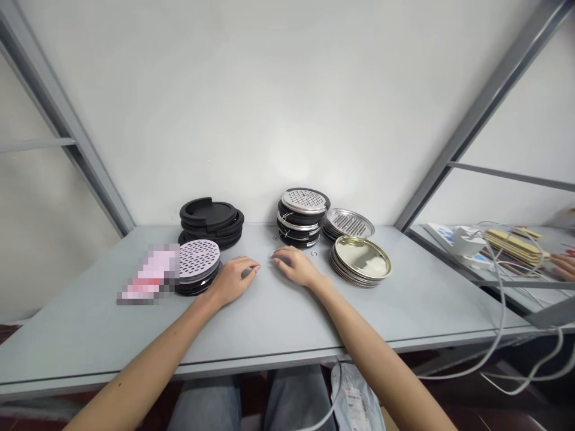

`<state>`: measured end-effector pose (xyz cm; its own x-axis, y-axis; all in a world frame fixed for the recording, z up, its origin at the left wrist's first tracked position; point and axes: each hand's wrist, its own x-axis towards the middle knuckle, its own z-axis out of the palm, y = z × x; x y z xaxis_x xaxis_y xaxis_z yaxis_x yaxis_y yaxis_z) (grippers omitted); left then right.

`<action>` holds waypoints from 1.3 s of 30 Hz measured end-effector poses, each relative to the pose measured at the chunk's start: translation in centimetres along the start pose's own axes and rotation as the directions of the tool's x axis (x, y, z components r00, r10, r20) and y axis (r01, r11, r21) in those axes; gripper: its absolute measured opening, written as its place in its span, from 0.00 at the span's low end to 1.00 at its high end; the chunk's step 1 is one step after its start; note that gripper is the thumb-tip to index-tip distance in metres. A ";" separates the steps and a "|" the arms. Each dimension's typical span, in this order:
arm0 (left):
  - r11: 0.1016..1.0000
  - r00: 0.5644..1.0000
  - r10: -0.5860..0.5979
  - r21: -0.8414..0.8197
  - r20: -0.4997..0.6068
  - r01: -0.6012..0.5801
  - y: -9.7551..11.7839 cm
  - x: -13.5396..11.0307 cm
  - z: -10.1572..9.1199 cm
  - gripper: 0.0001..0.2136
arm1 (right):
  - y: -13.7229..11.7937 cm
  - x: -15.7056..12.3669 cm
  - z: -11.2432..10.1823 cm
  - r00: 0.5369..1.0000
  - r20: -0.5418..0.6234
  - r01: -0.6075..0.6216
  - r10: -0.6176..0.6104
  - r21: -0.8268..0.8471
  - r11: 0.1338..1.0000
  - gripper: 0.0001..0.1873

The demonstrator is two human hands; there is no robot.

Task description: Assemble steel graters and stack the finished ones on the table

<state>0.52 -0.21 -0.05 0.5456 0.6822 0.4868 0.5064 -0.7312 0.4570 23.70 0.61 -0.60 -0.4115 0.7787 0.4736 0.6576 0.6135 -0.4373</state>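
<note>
- Left hand (pixel 236 278) and right hand (pixel 294 266) are facing each other and apparently resting on the desk (pixel 269 326), well apart from any grip; fingers are curling loosely, leaving narrow gaps, and neither hand is visibly holding anything.
- Left hand is lying just beside the lilac perforated disc (pixel 197 257), which is topping a stack of dark round pieces; contact at the wrist: cannot tell.
- Right hand is lying in front of the middle stack, where a silver perforated disc (pixel 305 199) is sitting above black rings and metal rims with wire clasps (pixel 284 231).
- Small metal ring (pixel 314 254) is lying loose, near the right hand; a second small ring (pixel 275 237) is lying farther back, by the middle stack.
- Black notched-rim trays (pixel 210 214) are standing piled at back left; silver slotted discs (pixel 349 223) and shiny gold-toned discs (pixel 362 258) are standing piled on the right.
- Judgement: like parts are probably being piled together for easy reach, in an arc that is keeping the desk's front free for the hands.
- Pixelated pinkish item (pixel 150 276) is lying at left; its identity is staying unclear.
- On the neighbouring surface, a co-worker's hand (pixel 563 263) is showing beside yellowish strips (pixel 514 246).
</note>
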 end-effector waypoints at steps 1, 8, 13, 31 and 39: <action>1.000 1.000 -0.008 0.007 -0.005 0.008 0.0 0.0 -0.1 0.10 | 0.3 -0.2 0.1 1.000 0.001 -0.017 0.017 -0.005 1.000 0.11; 1.000 1.000 0.006 -0.006 0.031 -0.006 0.7 -0.2 -0.1 0.10 | 0.9 -1.1 -0.2 0.991 0.021 -0.131 0.131 -0.031 0.991 0.11; 1.000 1.000 -0.009 0.011 0.012 0.009 0.6 -0.3 -0.2 0.10 | 0.6 -1.0 -0.3 0.989 0.029 -0.144 0.145 -0.018 0.989 0.11; 0.994 0.995 -0.084 0.079 0.043 0.081 -0.4 -0.7 1.1 0.10 | -0.1 -1.5 -1.1 0.989 -0.045 -0.146 0.144 -0.040 0.988 0.12; 0.992 0.994 -0.104 0.074 0.042 0.101 -0.4 -0.8 1.2 0.10 | 0.8 -7.4 -6.1 0.857 -0.514 -0.253 0.035 -0.361 0.898 0.12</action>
<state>0.64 -0.47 -1.55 0.5176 0.7540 0.4046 0.6069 -0.6568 0.4475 31.09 -5.45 0.23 -0.0054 0.6208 0.7840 0.9222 0.3062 -0.2361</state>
